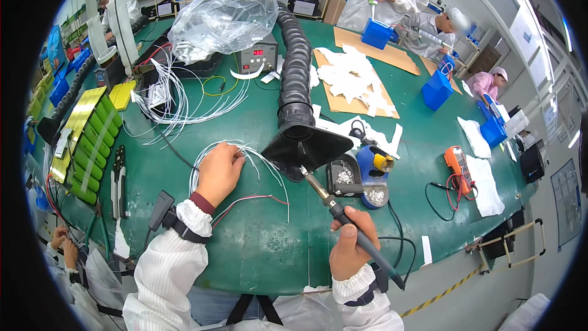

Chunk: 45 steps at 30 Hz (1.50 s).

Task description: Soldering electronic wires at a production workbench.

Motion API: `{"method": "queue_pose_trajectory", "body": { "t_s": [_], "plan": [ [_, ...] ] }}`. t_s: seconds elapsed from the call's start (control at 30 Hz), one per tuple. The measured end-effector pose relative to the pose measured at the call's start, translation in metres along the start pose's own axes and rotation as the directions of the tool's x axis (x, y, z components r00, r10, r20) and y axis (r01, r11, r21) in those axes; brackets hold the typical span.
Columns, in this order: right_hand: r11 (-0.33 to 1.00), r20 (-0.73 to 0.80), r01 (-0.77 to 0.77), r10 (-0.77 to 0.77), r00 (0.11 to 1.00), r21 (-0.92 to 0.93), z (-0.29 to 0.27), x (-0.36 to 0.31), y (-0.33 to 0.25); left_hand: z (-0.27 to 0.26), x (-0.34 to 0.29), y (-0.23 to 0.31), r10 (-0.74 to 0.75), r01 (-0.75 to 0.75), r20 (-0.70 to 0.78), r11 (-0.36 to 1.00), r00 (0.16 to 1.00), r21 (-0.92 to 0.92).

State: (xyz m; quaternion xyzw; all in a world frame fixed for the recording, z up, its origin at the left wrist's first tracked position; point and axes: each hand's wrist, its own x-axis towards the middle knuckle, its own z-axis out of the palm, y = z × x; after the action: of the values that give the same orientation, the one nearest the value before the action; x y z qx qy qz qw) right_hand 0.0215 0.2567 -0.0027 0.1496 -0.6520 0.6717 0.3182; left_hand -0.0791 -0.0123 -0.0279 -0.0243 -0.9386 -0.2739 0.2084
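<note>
My right hand [352, 245] is wrapped round the grip of a soldering iron [320, 189]. The iron slants up and left, its metal tip close to the lower edge of a black fume extractor hood [309, 147]. Left of the hood, my left hand [217, 175] rests low over the table with its fingers curled on a loose coil of thin white wires [195, 178]. Its fingertips are pinched together; which strands they hold is partly hidden. A red and white lead [251, 197] lies just below that hand.
A blue iron stand [370, 168] and black cleaner tray [343, 175] stand right of the hood. Wire strippers [118, 181] and a green battery pack [92, 147] lie left. A soldering station [258, 58], orange multimeter [456, 164] and blue battery packs [437, 90] stand farther off. Other people work around.
</note>
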Motion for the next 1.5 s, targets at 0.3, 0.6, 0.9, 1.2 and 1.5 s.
{"method": "queue_pose_trajectory", "body": {
  "t_s": [0.3,0.6,0.9,1.2,1.5],
  "plan": [
    [0.989,0.186,0.123,-0.107,0.977,-0.078,-0.001,0.002,0.001,-0.058,-0.046,0.092,-0.037,0.181,0.298,0.862,0.954,-0.473],
    [0.964,0.43,0.117,-0.003,0.903,-0.238,0.012,-0.004,0.004,-0.042,-0.076,0.088,0.189,-0.101,0.131,0.862,0.973,-0.497],
    [0.946,0.348,0.168,-0.064,0.935,-0.276,0.02,-0.005,0.009,-0.049,-0.078,0.092,0.167,-0.018,0.251,0.862,0.953,-0.506],
    [0.924,0.397,0.277,-0.159,0.904,-0.263,0.021,-0.005,0.008,-0.039,-0.084,0.088,0.047,0.514,0.582,0.415,0.812,-0.751],
    [0.946,0.312,0.168,-0.076,0.947,-0.277,0.018,-0.009,0.01,-0.051,-0.079,0.088,0.078,0.596,0.649,0.324,0.757,-0.734]
  ]
}}
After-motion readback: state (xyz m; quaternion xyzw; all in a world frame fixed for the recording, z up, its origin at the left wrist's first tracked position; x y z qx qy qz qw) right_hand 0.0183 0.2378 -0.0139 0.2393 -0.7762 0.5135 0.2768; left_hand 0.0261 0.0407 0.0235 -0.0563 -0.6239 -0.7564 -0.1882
